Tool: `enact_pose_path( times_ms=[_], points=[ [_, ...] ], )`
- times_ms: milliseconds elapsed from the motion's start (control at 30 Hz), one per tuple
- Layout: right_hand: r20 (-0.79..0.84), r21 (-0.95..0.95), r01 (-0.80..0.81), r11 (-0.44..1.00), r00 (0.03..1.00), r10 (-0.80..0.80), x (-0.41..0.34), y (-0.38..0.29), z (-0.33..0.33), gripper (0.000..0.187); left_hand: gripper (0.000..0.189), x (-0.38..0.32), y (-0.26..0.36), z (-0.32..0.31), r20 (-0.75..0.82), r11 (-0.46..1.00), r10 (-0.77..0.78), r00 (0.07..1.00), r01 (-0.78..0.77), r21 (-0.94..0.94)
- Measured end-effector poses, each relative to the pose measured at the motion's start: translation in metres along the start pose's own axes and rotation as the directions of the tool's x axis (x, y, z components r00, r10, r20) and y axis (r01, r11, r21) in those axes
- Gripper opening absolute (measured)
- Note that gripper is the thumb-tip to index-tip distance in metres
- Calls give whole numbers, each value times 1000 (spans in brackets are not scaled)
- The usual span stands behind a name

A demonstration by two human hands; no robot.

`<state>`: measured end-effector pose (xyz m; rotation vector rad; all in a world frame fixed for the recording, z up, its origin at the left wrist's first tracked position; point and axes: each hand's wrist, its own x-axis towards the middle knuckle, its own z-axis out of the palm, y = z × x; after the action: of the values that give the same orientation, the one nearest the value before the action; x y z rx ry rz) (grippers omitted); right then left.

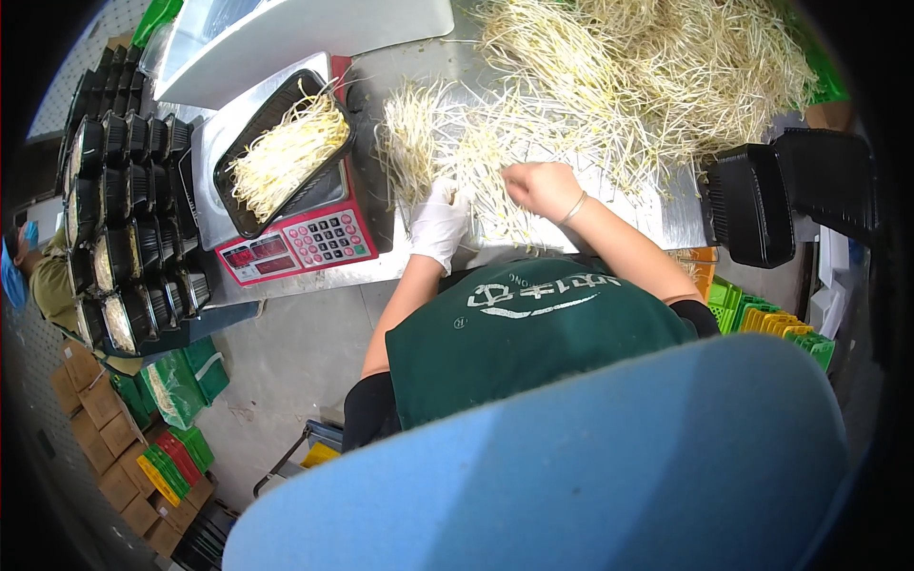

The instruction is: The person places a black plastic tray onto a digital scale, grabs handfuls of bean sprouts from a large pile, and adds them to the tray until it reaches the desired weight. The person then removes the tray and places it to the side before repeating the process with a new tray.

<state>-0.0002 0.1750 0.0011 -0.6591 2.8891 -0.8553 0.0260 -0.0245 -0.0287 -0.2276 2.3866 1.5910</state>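
Observation:
My left hand (438, 225), in a white glove, is at the near edge of the steel table with its fingers curled on a bunch of bean sprouts (413, 153). Just to its right, my bare right hand (546, 189) has its bent fingertips against more loose sprouts (493, 153); whether they grip any is hidden. A bracelet circles that wrist. Left of my hands stands a red digital scale (325, 239). On its pan a black plastic tray (246, 153) sits slantwise, with sprouts (293, 153) lying inside.
A large sprout heap (664, 71) covers the table's far right. Stacked black trays (143, 193), several filled, rise at the left; empty ones (753, 207) overhang the right edge. A white bin (307, 36) stands behind the scale. Beyond the left stack is another person (53, 278).

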Motion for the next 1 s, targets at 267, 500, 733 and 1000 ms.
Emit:
enact_pose_path(
  times_ms=[267,500,733,1000],
  points=[
    [-41,9,-94,995,995,95,18,-10,0,16,21,-8,-6,-6,0,980,-108,994,106,-166],
    [5,-11,-312,950,950,312,33,-22,15,21,23,-10,-7,-8,47,972,-111,993,118,-201],
    [41,292,-321,901,945,323,6,6,-71,19,18,-11,9,-15,34,972,-127,991,131,-195],
    [462,-47,-635,771,671,580,-153,50,-140,17,45,-7,35,-5,20,955,186,982,-186,231]
  ],
)
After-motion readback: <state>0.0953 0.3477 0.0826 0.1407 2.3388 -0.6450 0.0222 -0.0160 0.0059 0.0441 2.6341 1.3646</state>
